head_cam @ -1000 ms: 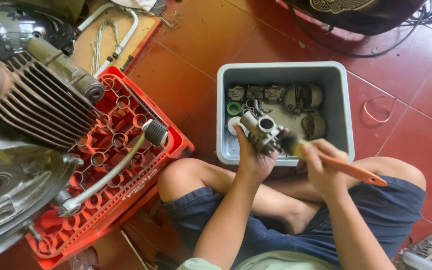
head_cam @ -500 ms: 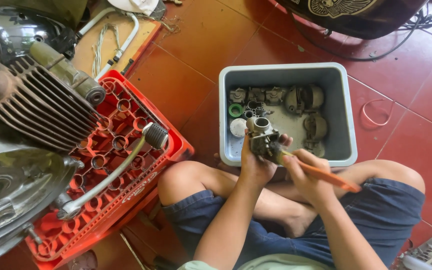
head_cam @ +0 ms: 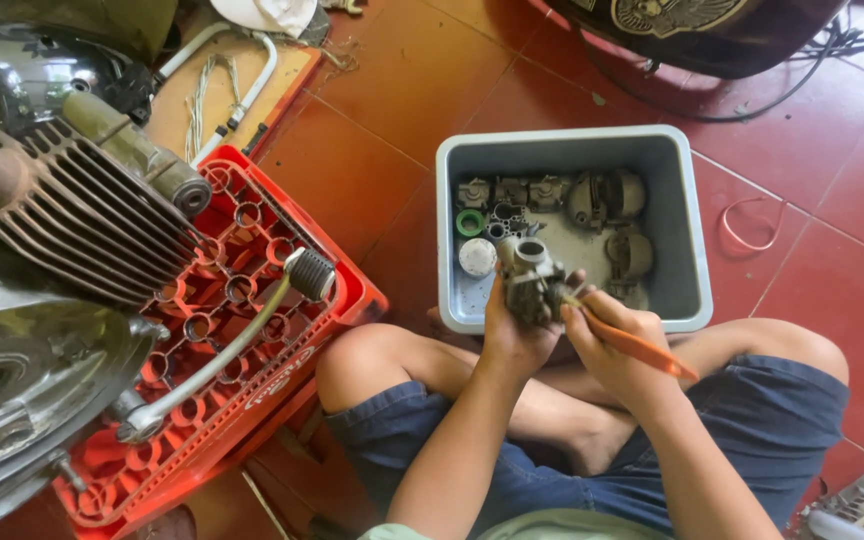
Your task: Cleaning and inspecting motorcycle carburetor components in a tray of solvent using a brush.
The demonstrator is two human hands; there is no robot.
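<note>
Left hand grips carburetor; right hand holds orange-handled tool.

You're wearing dark blue denim shorts with a stitched hem, and what looks like a pale green shirt, barely in view at the bottom edge. Your forearms, knees and feet are bare, without sleeves or gloves.
</note>
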